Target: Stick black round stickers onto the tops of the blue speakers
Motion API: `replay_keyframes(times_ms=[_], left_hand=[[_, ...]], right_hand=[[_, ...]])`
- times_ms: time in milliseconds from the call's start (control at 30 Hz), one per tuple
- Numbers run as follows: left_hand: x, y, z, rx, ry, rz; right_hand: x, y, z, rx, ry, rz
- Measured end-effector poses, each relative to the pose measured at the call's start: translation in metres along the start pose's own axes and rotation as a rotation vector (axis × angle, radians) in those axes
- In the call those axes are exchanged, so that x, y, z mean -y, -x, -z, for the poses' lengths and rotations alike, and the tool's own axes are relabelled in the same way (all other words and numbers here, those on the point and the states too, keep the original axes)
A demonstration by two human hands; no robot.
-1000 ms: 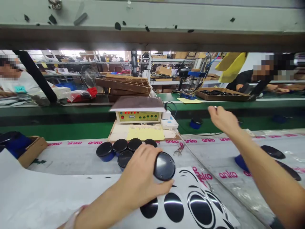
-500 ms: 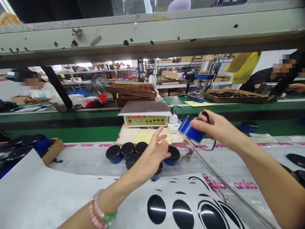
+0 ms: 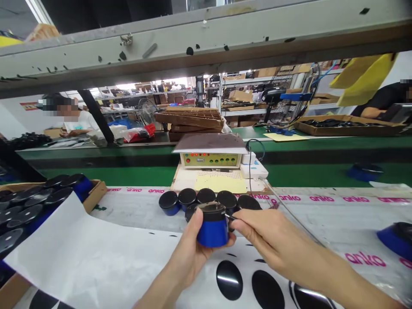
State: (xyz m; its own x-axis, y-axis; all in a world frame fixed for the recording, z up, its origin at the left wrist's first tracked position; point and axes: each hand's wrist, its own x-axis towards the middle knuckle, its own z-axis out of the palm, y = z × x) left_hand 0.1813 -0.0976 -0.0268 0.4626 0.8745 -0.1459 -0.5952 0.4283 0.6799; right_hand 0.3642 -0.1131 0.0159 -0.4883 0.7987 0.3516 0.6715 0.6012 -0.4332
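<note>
Ok so lower middle of the frame, the left hand (image 3: 188,253) has one blue cup (image 3: 212,232) with a black lid (image 3: 210,211), thumb on the near side and the palm under it, though the other fingers are mostly hidden so I can't tell exactly how they sit. The cup stands upright, lid facing up, its short squat axis pretty much vertical, held just above the top edge of a white sheet (image 3: 96,262) printed with black ovals (image 3: 229,280); three ovals show clearly along the bottom. The right hand (image 3: 267,231) comes in from the lower right, fingers pressed together, pinching a thin tool (image 3: 230,217) whose tip sits at the lid's edge. Right behind are six more black-topped cups (image 3: 168,202) on the belt, in a loose row with one partly hidden behind the held cup. Past them sits one control box (image 3: 210,159) with red lights. Lower left there's a cardboard tray (image 3: 95,194) of black discs (image 3: 32,210), too stacked to count. Far right edge has one more blue cup (image 3: 395,240), and one blue piece (image 3: 365,172) sits on the green belt beyond. Two co-workers (image 3: 72,120) are in the background, upper left and far right.
</note>
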Motion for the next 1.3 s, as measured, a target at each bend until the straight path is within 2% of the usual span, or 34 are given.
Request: replay_keyframes(times_ms=[100, 233, 367, 467, 533, 633, 700, 767, 867, 1033, 1233, 1300], left_hand=[[0.003, 0.002, 0.006, -0.013, -0.153, -0.063], [0.005, 0.004, 0.016, -0.076, -0.540, -0.283], [0.008, 0.005, 0.023, -0.054, -0.806, -0.419], [0.008, 0.006, 0.025, -0.053, -0.951, -0.495], [0.006, 0.006, 0.024, -0.111, -1.147, -0.667], [0.003, 0.004, 0.022, -0.191, -1.485, -1.077], [0.002, 0.002, 0.021, -0.143, -1.532, -1.277], [0.003, 0.000, 0.022, -0.034, -1.422, -1.380], [0.005, 0.000, 0.026, 0.060, -1.300, -1.387], [0.007, 0.007, 0.027, -0.037, -1.396, -1.144], [0.007, 0.007, 0.026, -0.066, -1.403, -1.159], [0.007, 0.007, 0.026, -0.091, -1.299, -1.085]], right_hand=[[0.000, 0.000, -0.005, -0.038, 0.147, 0.083], [0.000, 0.003, -0.005, -0.054, 0.313, 0.153], [0.002, 0.005, -0.005, -0.037, 0.342, 0.167], [-0.001, 0.002, -0.008, 0.024, 0.253, 0.126], [-0.007, -0.003, -0.012, 0.097, 0.120, 0.043], [-0.016, -0.009, -0.019, 0.151, -0.037, -0.047], [-0.020, -0.010, -0.023, 0.164, -0.095, -0.056], [-0.023, -0.010, -0.025, 0.176, -0.121, -0.061], [-0.024, -0.009, -0.028, 0.164, -0.091, -0.040], [-0.021, -0.009, -0.029, 0.153, -0.083, 0.001], [-0.021, -0.012, -0.026, 0.142, -0.058, 0.030], [-0.020, -0.011, -0.022, 0.156, -0.014, 0.035]])
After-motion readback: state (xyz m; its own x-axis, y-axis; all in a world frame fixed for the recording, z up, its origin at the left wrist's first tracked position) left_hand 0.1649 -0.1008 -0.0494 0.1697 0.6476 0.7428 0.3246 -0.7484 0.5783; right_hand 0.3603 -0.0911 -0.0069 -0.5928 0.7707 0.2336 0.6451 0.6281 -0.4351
